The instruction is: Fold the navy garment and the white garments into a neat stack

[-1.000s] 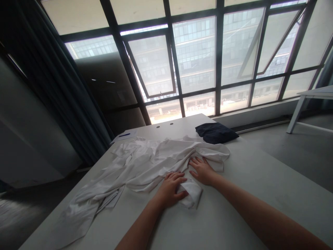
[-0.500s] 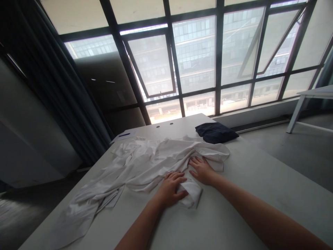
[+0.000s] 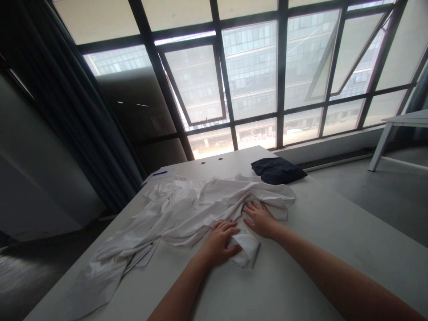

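Observation:
A rumpled white garment, which looks like a long-sleeved shirt (image 3: 187,218), lies spread over the white table (image 3: 290,285). My left hand (image 3: 220,243) rests palm down on its near edge, with the thumb apart from the fingers. A folded end of the white cloth (image 3: 249,249) sticks out beside that thumb. To the right, my right hand (image 3: 260,219) lies flat with fingers spread, the fingertips touching the garment's creased near side. Neither hand grips the fabric. Both palms are hidden.
A folded dark navy cloth (image 3: 279,170) sits at the table's right edge, behind the garment. Paper with a blue pen (image 3: 159,173) is at the far left corner. Beyond stand tall windows (image 3: 249,67), a dark curtain (image 3: 76,107) and another white table (image 3: 406,117).

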Demonstrator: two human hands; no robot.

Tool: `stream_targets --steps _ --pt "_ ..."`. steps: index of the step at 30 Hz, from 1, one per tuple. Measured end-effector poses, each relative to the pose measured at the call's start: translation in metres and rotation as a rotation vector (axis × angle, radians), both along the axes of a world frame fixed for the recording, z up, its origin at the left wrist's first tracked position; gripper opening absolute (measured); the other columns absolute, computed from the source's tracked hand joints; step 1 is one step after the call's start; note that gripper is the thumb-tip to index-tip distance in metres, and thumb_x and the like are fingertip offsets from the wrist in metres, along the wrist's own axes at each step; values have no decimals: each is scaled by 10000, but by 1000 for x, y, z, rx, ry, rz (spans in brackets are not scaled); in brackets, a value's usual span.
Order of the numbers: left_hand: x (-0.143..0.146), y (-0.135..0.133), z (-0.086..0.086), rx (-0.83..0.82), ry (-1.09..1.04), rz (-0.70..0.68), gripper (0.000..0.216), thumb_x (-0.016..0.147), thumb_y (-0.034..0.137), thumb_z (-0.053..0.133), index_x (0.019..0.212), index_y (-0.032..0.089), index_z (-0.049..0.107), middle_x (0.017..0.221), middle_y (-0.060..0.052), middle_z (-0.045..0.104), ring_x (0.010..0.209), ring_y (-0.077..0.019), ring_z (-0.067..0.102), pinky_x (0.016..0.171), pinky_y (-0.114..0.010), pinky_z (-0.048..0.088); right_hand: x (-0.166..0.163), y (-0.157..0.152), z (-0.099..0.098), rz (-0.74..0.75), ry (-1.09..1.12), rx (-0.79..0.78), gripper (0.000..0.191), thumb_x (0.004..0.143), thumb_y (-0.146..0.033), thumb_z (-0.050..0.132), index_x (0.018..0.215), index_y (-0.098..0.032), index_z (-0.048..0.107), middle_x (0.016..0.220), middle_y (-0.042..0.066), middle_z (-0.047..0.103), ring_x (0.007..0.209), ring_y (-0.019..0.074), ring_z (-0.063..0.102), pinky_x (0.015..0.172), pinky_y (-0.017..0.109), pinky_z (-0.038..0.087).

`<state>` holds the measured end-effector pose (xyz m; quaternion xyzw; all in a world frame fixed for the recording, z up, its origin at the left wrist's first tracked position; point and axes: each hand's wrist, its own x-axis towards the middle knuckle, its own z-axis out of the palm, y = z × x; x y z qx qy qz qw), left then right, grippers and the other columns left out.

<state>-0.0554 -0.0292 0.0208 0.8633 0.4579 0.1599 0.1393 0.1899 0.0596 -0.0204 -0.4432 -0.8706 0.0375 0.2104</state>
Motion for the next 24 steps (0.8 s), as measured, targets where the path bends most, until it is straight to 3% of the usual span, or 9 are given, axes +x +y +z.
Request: stream_targets --steps 24 --pt "0 -1 2 -6 -5 -3 561 835 426 816 1366 378 641 1540 -4 572 1439 -279 483 1256 -478 264 0 0 0 -10 8 -4 503 1002 -453 534 1451 -241 612 1565 119 541 1463 369 435 1242 621 207"
